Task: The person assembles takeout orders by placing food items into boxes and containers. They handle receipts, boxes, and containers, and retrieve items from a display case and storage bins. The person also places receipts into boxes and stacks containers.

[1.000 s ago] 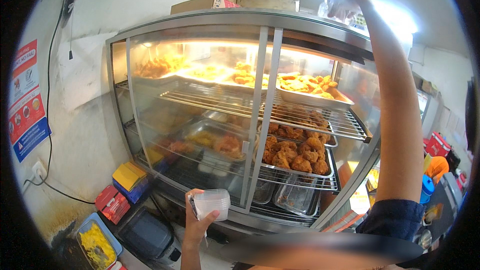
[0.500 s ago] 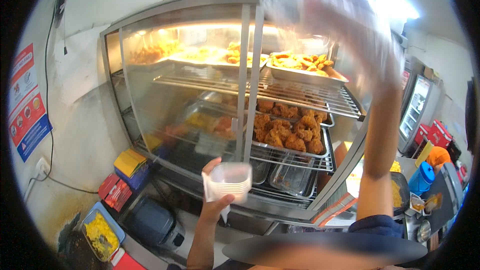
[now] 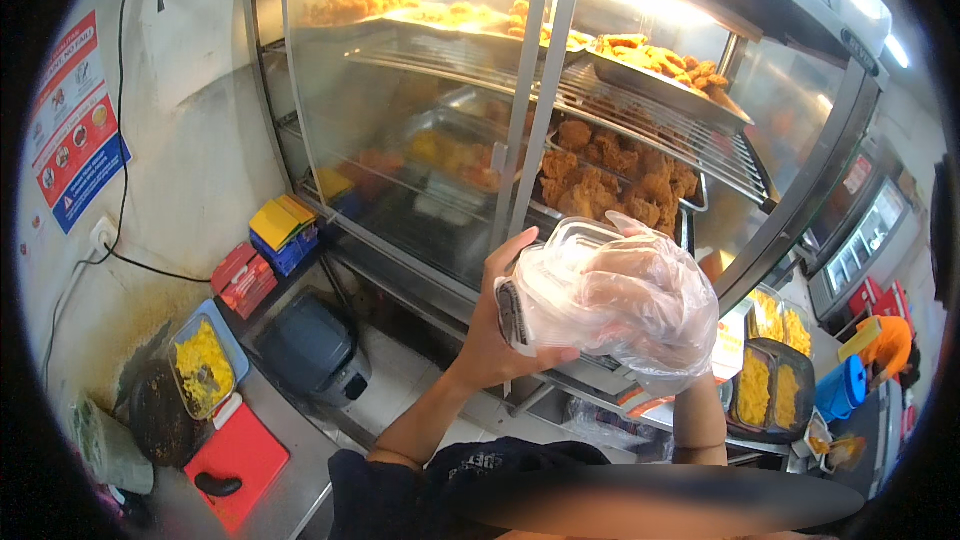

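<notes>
My left hand (image 3: pixel 490 325) grips a stack of clear plastic containers (image 3: pixel 540 265) from the left side, fingers and thumb wrapped round it. A dark-printed white piece (image 3: pixel 513 315) shows against the stack next to that palm. My right hand (image 3: pixel 620 285) is covered by a clear, crinkled plastic bag (image 3: pixel 675 320) that reaches to the wrist. Through the plastic its fingers show bent over the right side of the containers. The film partly hides the fingertips. Both hands are in front of the open right part of a glass-sided warming cabinet (image 3: pixel 548 90).
Fried chicken (image 3: pixel 600 175) fills a tray on the cabinet's middle rack; more fried pieces (image 3: pixel 665 60) lie above. At lower left are a tub of yellow food (image 3: pixel 205 360), a red cutting board (image 3: pixel 240 460) and a dark bin (image 3: pixel 310 340). Yellow-filled black containers (image 3: pixel 755 390) stand at right.
My right hand has come down from above the cabinet to the containers, the plastic still round it. My left hand and the stack have moved up and right. The view has shifted.
</notes>
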